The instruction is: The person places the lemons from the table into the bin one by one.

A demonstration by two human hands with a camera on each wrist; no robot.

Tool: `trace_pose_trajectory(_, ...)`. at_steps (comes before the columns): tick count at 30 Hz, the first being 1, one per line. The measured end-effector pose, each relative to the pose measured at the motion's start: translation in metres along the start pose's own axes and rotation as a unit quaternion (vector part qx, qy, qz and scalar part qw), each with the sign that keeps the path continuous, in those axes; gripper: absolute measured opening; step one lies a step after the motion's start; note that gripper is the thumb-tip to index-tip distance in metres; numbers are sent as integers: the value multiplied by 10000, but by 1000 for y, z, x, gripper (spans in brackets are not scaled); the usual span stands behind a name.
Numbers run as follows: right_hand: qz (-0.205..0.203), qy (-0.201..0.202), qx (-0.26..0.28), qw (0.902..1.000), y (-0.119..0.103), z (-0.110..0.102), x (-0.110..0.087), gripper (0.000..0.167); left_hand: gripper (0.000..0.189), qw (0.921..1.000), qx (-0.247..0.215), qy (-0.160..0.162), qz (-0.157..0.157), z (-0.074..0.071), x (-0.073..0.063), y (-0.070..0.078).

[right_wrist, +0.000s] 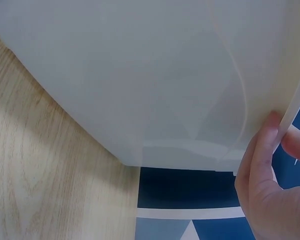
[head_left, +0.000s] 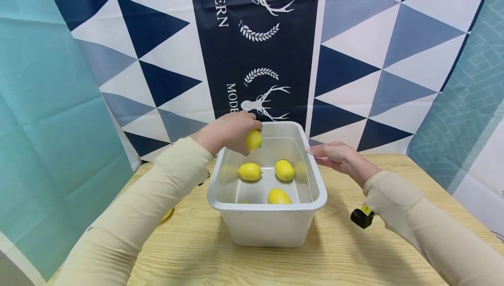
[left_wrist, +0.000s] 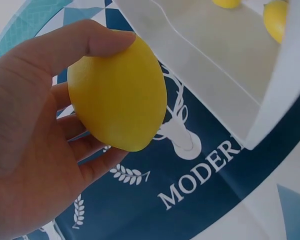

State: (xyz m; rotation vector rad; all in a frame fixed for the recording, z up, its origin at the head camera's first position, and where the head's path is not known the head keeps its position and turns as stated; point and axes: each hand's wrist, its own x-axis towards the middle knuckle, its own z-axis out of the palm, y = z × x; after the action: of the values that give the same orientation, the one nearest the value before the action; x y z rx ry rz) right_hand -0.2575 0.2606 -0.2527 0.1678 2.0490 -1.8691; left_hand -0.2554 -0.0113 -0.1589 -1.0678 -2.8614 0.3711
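My left hand [head_left: 236,130] grips a yellow lemon [left_wrist: 117,95] between thumb and fingers, above the far left part of a light grey plastic bin [head_left: 271,222]. In the left wrist view the thumb lies over the top of the lemon, with fingers behind it. Inside the bin lie several more lemons, among them one at left [head_left: 250,172], one at right [head_left: 284,170] and one near the front wall [head_left: 279,196]. My right hand [head_left: 334,155] pinches the bin's right rim, its fingers [right_wrist: 262,160] against the outer wall and the thumb across the edge.
The bin stands on a light wooden table [head_left: 181,251]. Behind it hangs a patterned cloth [head_left: 165,58] with triangles and deer heads. A rounded yellow thing [head_left: 167,214] shows partly beside the left sleeve. A small black device [head_left: 361,217] sits by the right cuff.
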Motion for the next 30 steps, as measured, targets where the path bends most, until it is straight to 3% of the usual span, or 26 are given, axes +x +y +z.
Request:
trace_pose_trajectory(6,-22,19,-1,10000,0,-1,0,24,49,9997,-253,-41,42,4,10,3)
trace_pose_trajectory(13,2,38,31,10000,2,0,2,57,51,9983,-559,-179,-40,11,22,5)
trace_pose_trajectory(16,29,53,-8,10000,3,0,2,63,51,9972,-691,-292,-44,14,26,6)
trace_pose_trajectory(26,-35,-56,16,10000,5,0,3,57,52,9954,-781,-533,-162,22,34,5)
trace_pose_trajectory(30,-63,-105,134,9998,5,-3,2,32,54,9962,-660,-539,-164,21,35,3)
